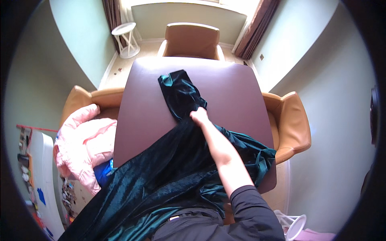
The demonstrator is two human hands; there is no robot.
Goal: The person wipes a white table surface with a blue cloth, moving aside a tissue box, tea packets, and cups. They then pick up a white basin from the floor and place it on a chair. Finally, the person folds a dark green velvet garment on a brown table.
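A long dark green velvet garment stretches across the brown table and over its near edge toward my body. My right hand grips it near the table's middle, with the arm reaching forward over the cloth. Beyond my fingers a narrower part of the garment lies flat, its far end showing a turned-back edge of lighter green. To the right, a bunched part hangs at the table's side. My left hand is out of view. The garment's lower left part runs out of the picture.
Tan armchairs stand at the far side, the right and the left. A pink puffer jacket covers the left chair, with something blue beneath it. White side tables stand at far left and lower right.
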